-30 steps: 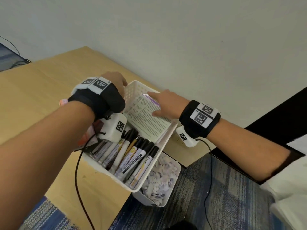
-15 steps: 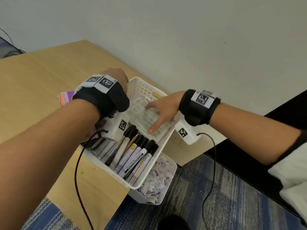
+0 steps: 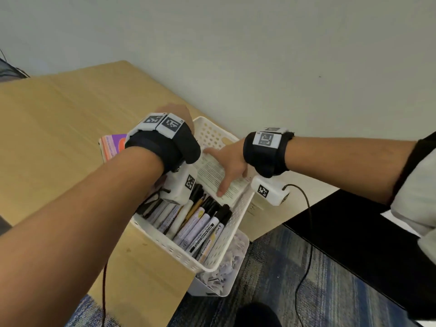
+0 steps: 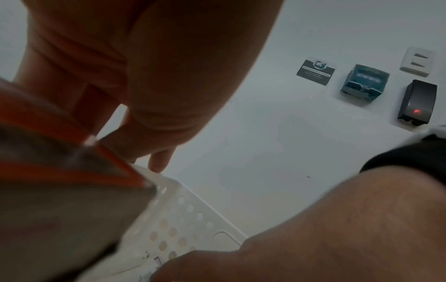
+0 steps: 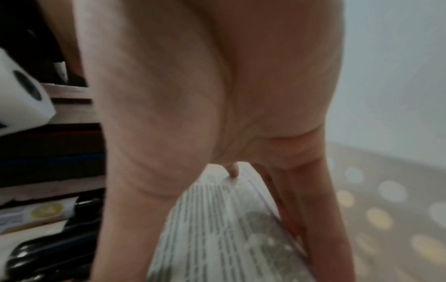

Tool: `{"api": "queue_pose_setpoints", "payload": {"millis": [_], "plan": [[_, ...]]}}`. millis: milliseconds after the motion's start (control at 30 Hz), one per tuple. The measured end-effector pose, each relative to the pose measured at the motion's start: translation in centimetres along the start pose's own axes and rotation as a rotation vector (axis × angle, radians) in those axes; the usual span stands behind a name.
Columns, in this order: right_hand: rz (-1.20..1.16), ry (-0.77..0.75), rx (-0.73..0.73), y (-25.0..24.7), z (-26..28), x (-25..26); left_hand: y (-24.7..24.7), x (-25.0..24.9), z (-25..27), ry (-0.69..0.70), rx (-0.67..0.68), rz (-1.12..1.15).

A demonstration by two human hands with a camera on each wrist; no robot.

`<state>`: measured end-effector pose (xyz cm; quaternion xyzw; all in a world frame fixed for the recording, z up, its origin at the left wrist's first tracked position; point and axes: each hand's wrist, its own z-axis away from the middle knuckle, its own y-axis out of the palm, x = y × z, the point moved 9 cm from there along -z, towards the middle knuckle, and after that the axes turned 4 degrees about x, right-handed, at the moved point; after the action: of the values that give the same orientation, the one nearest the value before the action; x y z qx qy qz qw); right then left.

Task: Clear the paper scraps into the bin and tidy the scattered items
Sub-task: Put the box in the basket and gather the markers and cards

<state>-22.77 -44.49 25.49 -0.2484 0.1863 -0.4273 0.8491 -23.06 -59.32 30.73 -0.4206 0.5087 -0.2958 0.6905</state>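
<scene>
A white perforated basket [image 3: 188,260] [image 4: 183,215] sits at the table's corner, overhanging the edge. It holds several markers [image 3: 200,223] [image 5: 48,248] and a printed leaflet [image 3: 212,171] [image 5: 217,219]. My right hand [image 3: 230,159] [image 5: 193,76] lies spread on the leaflet, with a fingertip pressing the page. My left hand [image 3: 175,113] [image 4: 144,76] reaches down to the basket's far left rim with straight fingers, mostly hidden by the wrist band. A purple and orange booklet [image 3: 112,145] [image 4: 72,190] stands beside it. Below, a white bin [image 3: 207,289] holds paper scraps [image 3: 219,272].
The wooden table [image 3: 59,126] stretches away to the left and ends just beside the basket. Blue carpet [image 3: 306,279] and a dark piece of furniture [image 3: 354,232] lie to the right. Wall switches and a card reader [image 4: 417,103] show in the left wrist view.
My right hand has turned and spread over the leaflet, thumb now toward me, and the leaflet lies lower in the basket. The left hand stays at the far rim.
</scene>
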Motion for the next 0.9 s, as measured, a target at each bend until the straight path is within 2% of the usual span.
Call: {"api": "queue_pose_setpoints", "payload": {"millis": [133,167,267,333,467,667,767,900], "plan": [[-0.115,0.008,0.088,-0.2,0.2,0.1,-0.2,0.0,0.1,0.016,-0.018,-0.004],[-0.076,0.013,0.076,-0.3,0.1,0.3,-0.3,0.0,0.1,0.020,-0.022,-0.008],[0.261,0.003,-0.069,-1.1,-0.6,1.6,-0.3,0.0,0.0,0.022,-0.020,-0.018],[0.352,-0.026,-0.124,-1.1,-0.9,2.2,-0.3,0.0,0.1,0.016,-0.022,-0.020],[0.281,-0.099,-0.099,-1.1,-0.3,1.8,-0.3,0.0,-0.1,0.031,-0.030,-0.038],[-0.164,-0.220,-0.061,-3.3,2.9,-0.6,-0.2,-0.2,0.0,0.028,-0.043,-0.048],[-0.126,-0.235,0.038,-1.6,3.4,-1.0,-0.3,-0.3,-0.1,0.029,-0.020,-0.069],[0.058,-0.246,0.103,0.4,3.6,-0.7,-0.3,0.3,-0.6,0.000,0.043,-0.099]]}}
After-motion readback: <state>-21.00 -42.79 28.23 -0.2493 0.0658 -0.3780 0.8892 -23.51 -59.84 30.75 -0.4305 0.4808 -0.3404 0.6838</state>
